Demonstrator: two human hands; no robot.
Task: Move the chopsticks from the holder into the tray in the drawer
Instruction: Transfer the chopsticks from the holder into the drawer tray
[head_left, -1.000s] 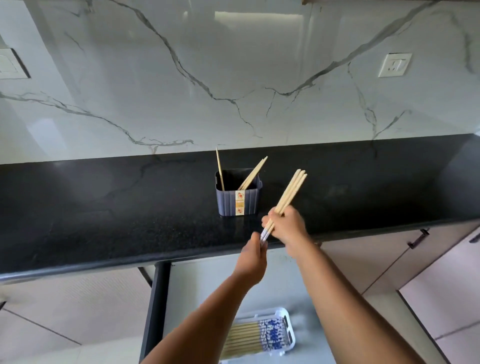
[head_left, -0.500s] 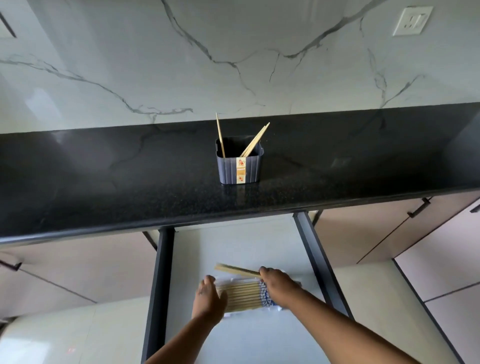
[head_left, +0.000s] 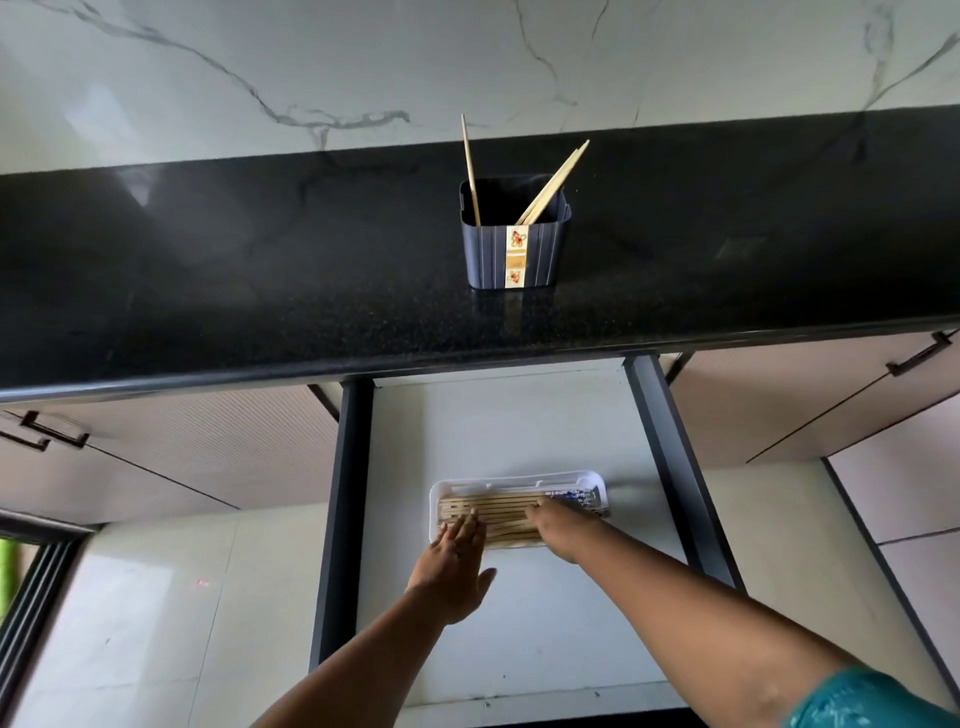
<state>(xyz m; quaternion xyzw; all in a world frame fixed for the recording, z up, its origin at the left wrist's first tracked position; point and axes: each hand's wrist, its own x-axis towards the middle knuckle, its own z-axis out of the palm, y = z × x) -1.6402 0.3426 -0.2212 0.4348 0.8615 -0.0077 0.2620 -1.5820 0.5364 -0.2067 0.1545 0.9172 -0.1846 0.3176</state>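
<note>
A dark blue holder (head_left: 514, 249) stands on the black counter (head_left: 260, 291) with three wooden chopsticks (head_left: 553, 182) sticking out of it. Below, in the open drawer (head_left: 519, 415), a white tray (head_left: 457, 487) holds several chopsticks (head_left: 493, 512) lying side by side. My left hand (head_left: 454, 561) lies flat with its fingers spread on the tray's left end. My right hand (head_left: 556, 525) rests fingers-down on the chopsticks in the tray's right half; its fingertips hide what they touch.
The drawer has dark side rails (head_left: 675, 467) left and right. Closed cabinet fronts with black handles (head_left: 919, 358) flank it. A white marble wall (head_left: 467, 62) rises behind the counter. Pale floor tiles (head_left: 156, 597) lie at the lower left.
My right hand has carried a bundle of chopsticks from above the counter down into the tray. Both hands now press on the chopsticks lying there. The view has tilted downward.
</note>
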